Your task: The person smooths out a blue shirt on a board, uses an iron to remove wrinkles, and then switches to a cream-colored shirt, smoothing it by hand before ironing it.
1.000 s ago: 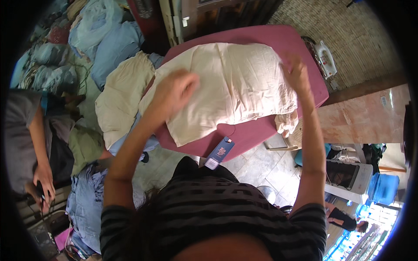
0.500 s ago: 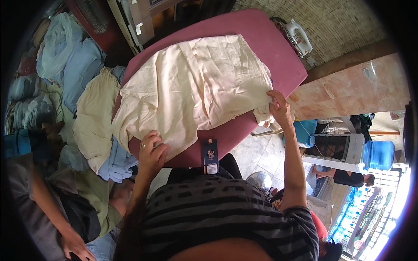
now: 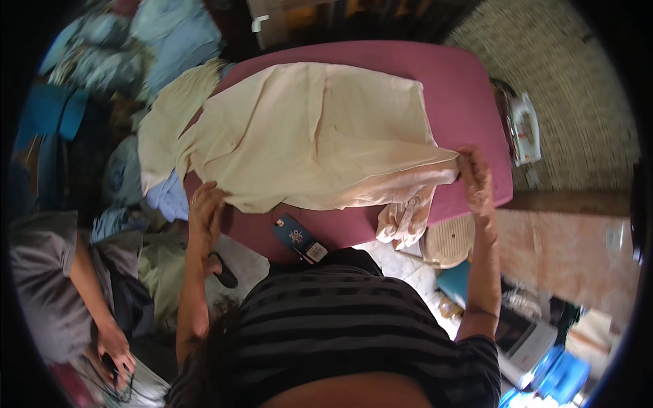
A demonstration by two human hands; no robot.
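**Cream garment stretched flat across the maroon board**

The cream garment (image 3: 313, 136) is spread over the maroon ironing board (image 3: 469, 81), and it is being held at both ends. The left hand (image 3: 206, 211) is laid on the near-left hem, fingers curled down over the cloth edge and pressing it to the board. The right hand (image 3: 474, 178) is pinched shut on the bunched right end of the fabric, which is drawn taut toward the board's right edge.

Risk is seen at the near edge: a loose fold of the cloth (image 3: 403, 221) already hangs off the board beside the right hand, and more could be dragged over if the pull is kept up. A blue tag (image 3: 299, 239) dangles off the near rim too. On the left, the fabric overlaps a pile of pale clothes (image 3: 163, 129), so a snag or a mix-up there is judged possible.

An iron (image 3: 525, 128) is parked just beyond the board's right end, near the right hand; a wide sweep that way could knock it.

Open room is found on the far-right corner of the board, where bare maroon shows. The left side is crowded with heaped laundry (image 3: 163, 34), and another person in a grey sleeve (image 3: 41, 272) is busy at lower left, well apart from the board.
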